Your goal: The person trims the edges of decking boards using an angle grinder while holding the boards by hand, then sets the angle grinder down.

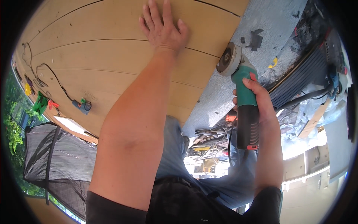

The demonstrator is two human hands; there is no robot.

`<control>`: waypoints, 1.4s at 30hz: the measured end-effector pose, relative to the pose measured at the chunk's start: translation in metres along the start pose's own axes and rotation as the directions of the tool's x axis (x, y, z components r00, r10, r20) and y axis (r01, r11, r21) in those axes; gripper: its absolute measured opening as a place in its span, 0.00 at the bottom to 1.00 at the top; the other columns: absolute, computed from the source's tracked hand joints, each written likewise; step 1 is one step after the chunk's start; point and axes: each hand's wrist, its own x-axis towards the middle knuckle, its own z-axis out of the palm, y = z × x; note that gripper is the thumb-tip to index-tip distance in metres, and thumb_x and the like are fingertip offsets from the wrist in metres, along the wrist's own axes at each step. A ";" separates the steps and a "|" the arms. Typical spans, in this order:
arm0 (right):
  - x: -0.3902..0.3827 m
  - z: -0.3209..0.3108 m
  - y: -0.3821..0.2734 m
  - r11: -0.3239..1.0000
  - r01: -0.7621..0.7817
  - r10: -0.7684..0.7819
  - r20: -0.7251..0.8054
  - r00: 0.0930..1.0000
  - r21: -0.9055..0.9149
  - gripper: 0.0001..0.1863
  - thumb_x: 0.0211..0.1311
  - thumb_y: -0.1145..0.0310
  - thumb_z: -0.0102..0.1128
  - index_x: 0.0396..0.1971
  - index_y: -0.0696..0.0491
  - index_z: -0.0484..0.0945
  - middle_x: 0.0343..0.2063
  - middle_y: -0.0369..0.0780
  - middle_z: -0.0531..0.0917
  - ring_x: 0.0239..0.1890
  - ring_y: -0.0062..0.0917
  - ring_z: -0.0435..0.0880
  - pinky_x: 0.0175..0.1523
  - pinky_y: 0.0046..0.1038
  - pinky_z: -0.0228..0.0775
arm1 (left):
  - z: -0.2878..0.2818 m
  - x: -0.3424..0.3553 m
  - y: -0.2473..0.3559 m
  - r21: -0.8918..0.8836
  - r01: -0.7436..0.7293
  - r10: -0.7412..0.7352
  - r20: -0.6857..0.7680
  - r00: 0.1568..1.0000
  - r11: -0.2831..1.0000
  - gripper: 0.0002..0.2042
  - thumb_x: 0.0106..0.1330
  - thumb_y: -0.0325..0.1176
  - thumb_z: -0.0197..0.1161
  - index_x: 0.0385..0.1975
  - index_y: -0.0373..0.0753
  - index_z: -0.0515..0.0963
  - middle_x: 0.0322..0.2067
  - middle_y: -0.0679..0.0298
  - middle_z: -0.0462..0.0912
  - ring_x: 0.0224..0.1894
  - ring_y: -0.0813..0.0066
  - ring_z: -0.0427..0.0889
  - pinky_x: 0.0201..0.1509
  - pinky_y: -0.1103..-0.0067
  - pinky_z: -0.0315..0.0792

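My left hand [165, 33] lies flat on the tan plank boards [123, 56], its fingers spread and nothing in it. In my right hand [260, 98] is a green and black angle grinder [247, 89], gripped round its body with the thumb by a red switch. The grinder's disc [226, 59] and grey guard point up and left, close to the cut ends of the boards. I cannot tell whether the disc touches the board edge or whether it spins. Beneath the grinder runs a grey speckled strip [212, 100].
On the boards at left lie a blue corded power tool [82, 106], a green tool [40, 103] and red clamp-like piece [53, 104]. Dark scraps [256, 40] and a yellow piece [273, 62] rest on the grey strip. A dark ribbed panel [298, 80] and plastic-wrapped clutter stand right.
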 end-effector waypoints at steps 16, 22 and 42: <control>-0.018 0.011 -0.099 0.990 0.124 -0.126 -0.027 0.992 -0.067 0.34 0.64 0.57 0.69 0.65 0.45 0.62 0.33 0.46 0.83 0.27 0.32 0.87 0.28 0.32 0.84 | 0.003 0.002 0.000 -0.071 0.069 -0.060 0.119 0.991 0.995 0.35 0.67 0.47 0.53 0.74 0.43 0.61 0.78 0.47 0.48 0.80 0.45 0.43 0.79 0.49 0.36; -0.018 0.014 -0.095 0.992 0.107 -0.108 -0.013 0.994 -0.071 0.32 0.63 0.56 0.70 0.60 0.52 0.66 0.33 0.45 0.83 0.28 0.30 0.86 0.29 0.31 0.84 | 0.000 0.001 -0.001 -0.062 0.080 -0.070 0.155 0.985 0.995 0.35 0.67 0.48 0.53 0.75 0.44 0.60 0.79 0.48 0.46 0.81 0.45 0.41 0.79 0.49 0.35; -0.010 0.007 -0.037 0.998 -0.055 0.055 -0.032 0.998 0.004 0.26 0.65 0.55 0.68 0.53 0.58 0.73 0.34 0.44 0.83 0.29 0.31 0.87 0.30 0.34 0.84 | 0.005 0.000 -0.003 -0.090 0.051 -0.043 0.090 0.995 0.995 0.36 0.65 0.48 0.55 0.74 0.43 0.61 0.78 0.46 0.49 0.80 0.44 0.44 0.79 0.47 0.37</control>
